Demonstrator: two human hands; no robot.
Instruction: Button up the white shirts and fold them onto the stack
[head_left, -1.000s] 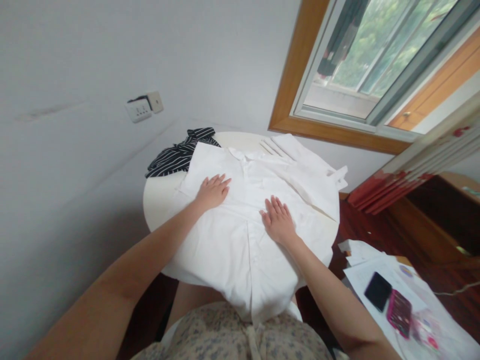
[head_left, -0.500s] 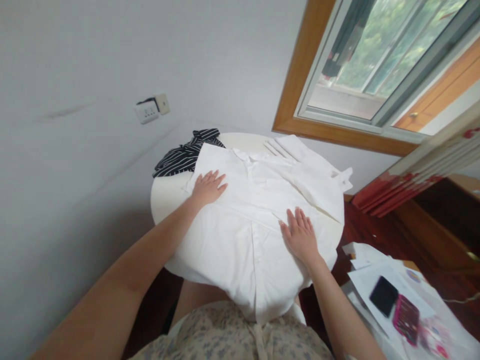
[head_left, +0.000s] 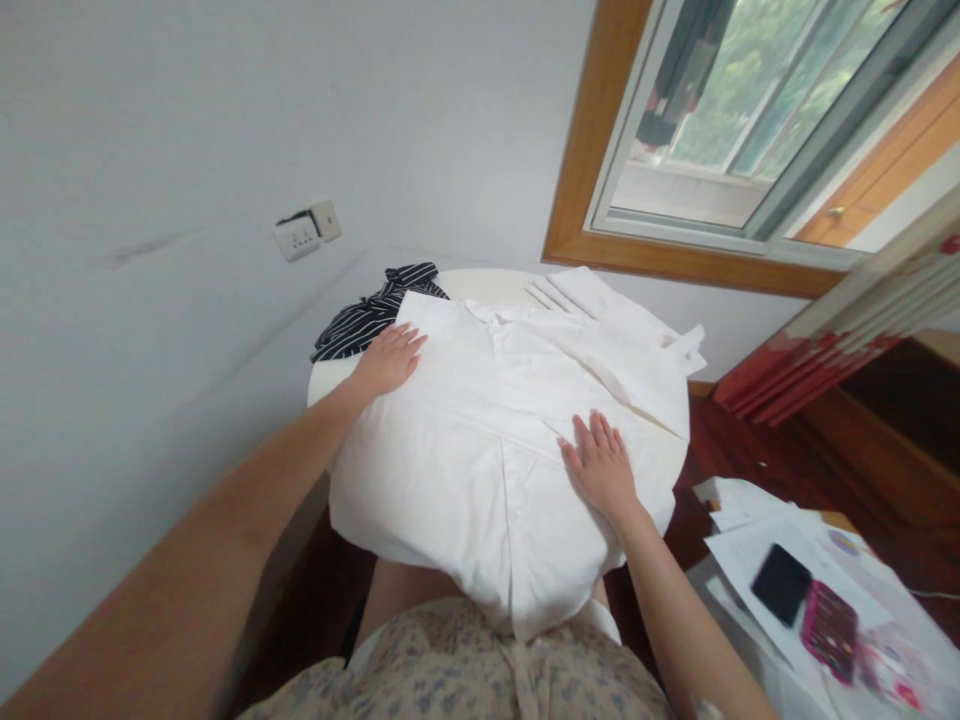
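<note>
A white button-up shirt lies spread over a round white table, its lower part hanging over the near edge. The collar points away from me, and the right sleeve stretches out toward the table's far right. My left hand rests flat on the shirt's upper left part, fingers spread. On the shirt's right side, lower down, my right hand lies flat with its fingers extended. Both palms press on the cloth without gripping it. Some creases run across the middle of the shirt.
A black-and-white striped garment lies bunched at the table's back left. To the right, a side surface holds papers, a black flat object and a pink-edged case. The wall with a socket and the window frame bound the far side.
My left hand has slid left and slightly farther away across the shirt, toward its outer left edge. My right hand stays in place. The camera view has shifted a little.
</note>
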